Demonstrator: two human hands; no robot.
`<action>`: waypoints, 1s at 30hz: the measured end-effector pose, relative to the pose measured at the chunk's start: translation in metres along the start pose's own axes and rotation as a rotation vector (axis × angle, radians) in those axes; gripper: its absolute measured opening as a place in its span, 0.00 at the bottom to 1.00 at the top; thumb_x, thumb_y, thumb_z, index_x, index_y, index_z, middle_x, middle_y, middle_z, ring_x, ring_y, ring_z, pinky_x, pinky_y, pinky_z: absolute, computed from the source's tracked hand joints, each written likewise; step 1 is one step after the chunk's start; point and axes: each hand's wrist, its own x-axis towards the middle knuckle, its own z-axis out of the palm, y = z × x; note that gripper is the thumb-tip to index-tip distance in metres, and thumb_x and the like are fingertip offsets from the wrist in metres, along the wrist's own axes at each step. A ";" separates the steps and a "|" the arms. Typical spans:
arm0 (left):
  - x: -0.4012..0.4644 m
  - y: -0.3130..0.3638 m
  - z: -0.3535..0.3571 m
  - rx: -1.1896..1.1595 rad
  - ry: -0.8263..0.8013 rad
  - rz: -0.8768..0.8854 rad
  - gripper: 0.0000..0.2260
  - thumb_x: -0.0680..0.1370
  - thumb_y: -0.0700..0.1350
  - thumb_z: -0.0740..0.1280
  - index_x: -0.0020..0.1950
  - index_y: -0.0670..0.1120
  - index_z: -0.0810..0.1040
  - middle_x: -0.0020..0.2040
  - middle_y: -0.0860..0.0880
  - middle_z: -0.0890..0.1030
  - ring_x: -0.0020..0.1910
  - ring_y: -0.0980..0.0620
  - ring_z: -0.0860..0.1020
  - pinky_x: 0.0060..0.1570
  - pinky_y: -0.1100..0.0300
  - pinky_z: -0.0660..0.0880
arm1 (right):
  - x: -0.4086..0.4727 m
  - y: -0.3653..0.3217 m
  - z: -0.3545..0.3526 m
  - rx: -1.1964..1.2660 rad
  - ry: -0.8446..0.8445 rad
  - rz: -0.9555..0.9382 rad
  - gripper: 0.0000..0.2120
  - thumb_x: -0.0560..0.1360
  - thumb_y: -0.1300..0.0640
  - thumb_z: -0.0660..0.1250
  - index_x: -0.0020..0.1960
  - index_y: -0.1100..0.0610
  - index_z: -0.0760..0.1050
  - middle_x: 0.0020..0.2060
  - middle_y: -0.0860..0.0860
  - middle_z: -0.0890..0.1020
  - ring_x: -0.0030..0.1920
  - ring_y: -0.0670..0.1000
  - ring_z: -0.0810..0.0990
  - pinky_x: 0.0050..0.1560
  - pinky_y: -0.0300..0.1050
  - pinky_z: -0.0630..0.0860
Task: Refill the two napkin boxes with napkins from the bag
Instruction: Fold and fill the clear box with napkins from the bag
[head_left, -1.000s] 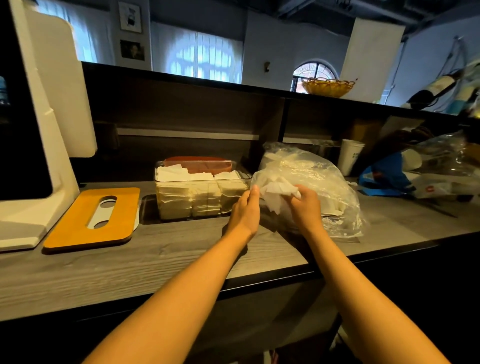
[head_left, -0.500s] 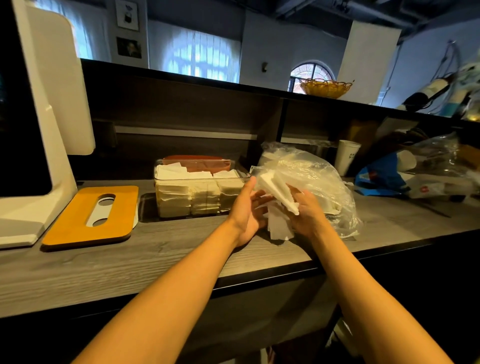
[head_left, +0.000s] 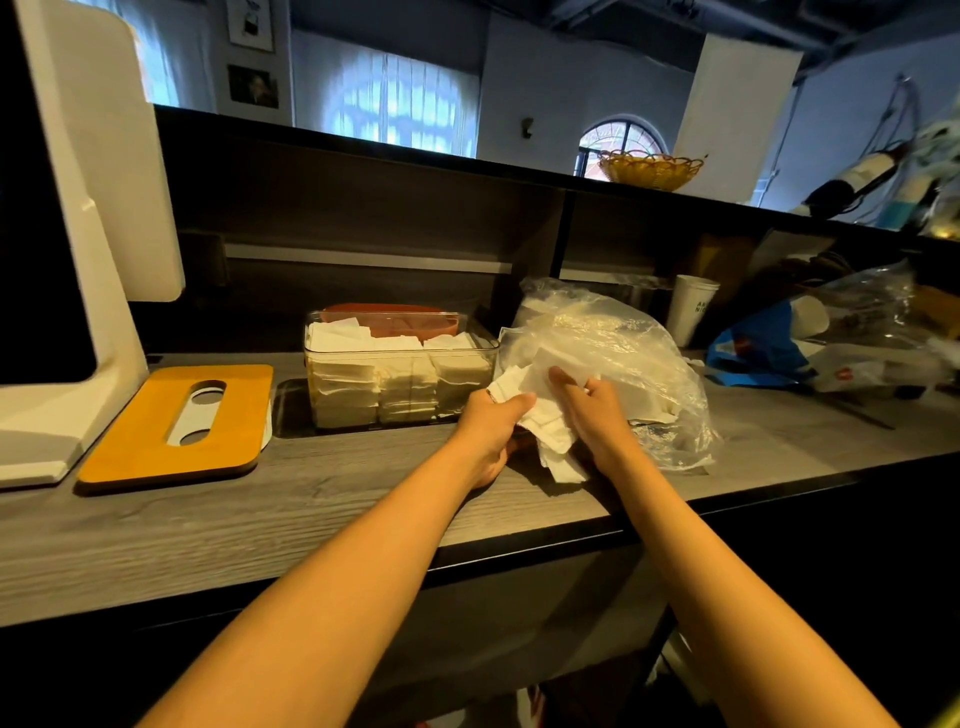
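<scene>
Both hands, left hand (head_left: 493, 421) and right hand (head_left: 592, 410), are curled round a loose bunch of napkins (head_left: 545, 431) at the mouth of the bag (head_left: 623, 353), mid-tabletop (head_left: 363, 493). Edges should be squared before the bunch is lowered into the clear box (head_left: 400, 374) just beside.

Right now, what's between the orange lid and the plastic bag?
The clear napkin box, full of white napkins, as the head view shows.

On the grey wood-grain worktop (head_left: 363, 499), the clear plastic napkin box (head_left: 400, 371) sits between the orange slotted lid (head_left: 176, 423) on its left and the crinkled clear plastic bag (head_left: 623, 358) on its right.
</scene>
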 end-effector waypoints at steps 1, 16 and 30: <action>0.000 0.000 0.000 0.003 0.015 0.002 0.13 0.80 0.33 0.64 0.64 0.39 0.75 0.52 0.43 0.82 0.50 0.45 0.81 0.58 0.47 0.77 | 0.000 -0.001 0.000 0.004 0.033 0.006 0.14 0.80 0.52 0.65 0.38 0.57 0.77 0.25 0.46 0.79 0.25 0.43 0.77 0.26 0.33 0.69; 0.000 0.008 -0.006 -0.109 0.054 -0.132 0.12 0.83 0.36 0.56 0.64 0.40 0.74 0.46 0.41 0.81 0.43 0.44 0.80 0.48 0.46 0.77 | 0.007 -0.006 -0.016 0.786 0.016 -0.014 0.08 0.75 0.60 0.67 0.54 0.58 0.77 0.45 0.52 0.82 0.46 0.51 0.83 0.44 0.50 0.81; -0.006 0.013 -0.006 -0.082 0.005 -0.156 0.10 0.83 0.36 0.55 0.59 0.41 0.74 0.49 0.41 0.81 0.44 0.44 0.80 0.47 0.46 0.77 | 0.018 0.013 -0.015 0.170 0.462 -0.069 0.11 0.77 0.59 0.67 0.36 0.60 0.77 0.31 0.51 0.73 0.37 0.54 0.73 0.36 0.52 0.75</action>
